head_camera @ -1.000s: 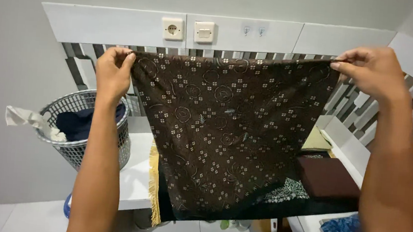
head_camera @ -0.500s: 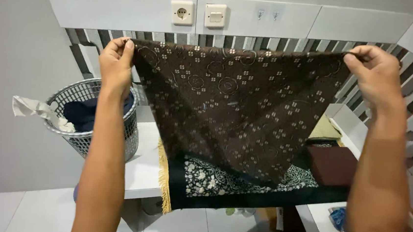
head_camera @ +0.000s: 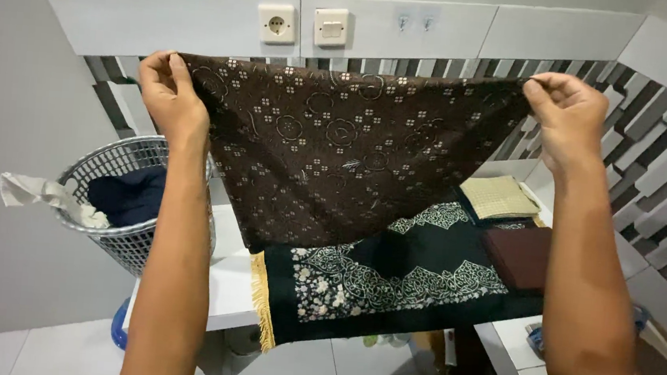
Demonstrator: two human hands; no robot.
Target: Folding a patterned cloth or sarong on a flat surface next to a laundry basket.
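Brown cloth [head_camera: 329,147] up in the air, spread wide and flat above the rug [head_camera: 389,283]. Top corners pinched tight: one by left hand [head_camera: 168,95], one by right hand [head_camera: 563,117]. Not folded yet; bottom hangs loose, just over the rug. Basket [head_camera: 122,203] left of the rug, wall close behind, open room in front.

Left hand [head_camera: 168,97] and right hand [head_camera: 565,118] are pinching the top corners of a brown patterned cloth [head_camera: 336,148], holding it spread and hanging above a dark rug [head_camera: 389,283] that is lying on a white counter [head_camera: 227,282]. A basket [head_camera: 122,203] is sitting left of it, holding clothes.
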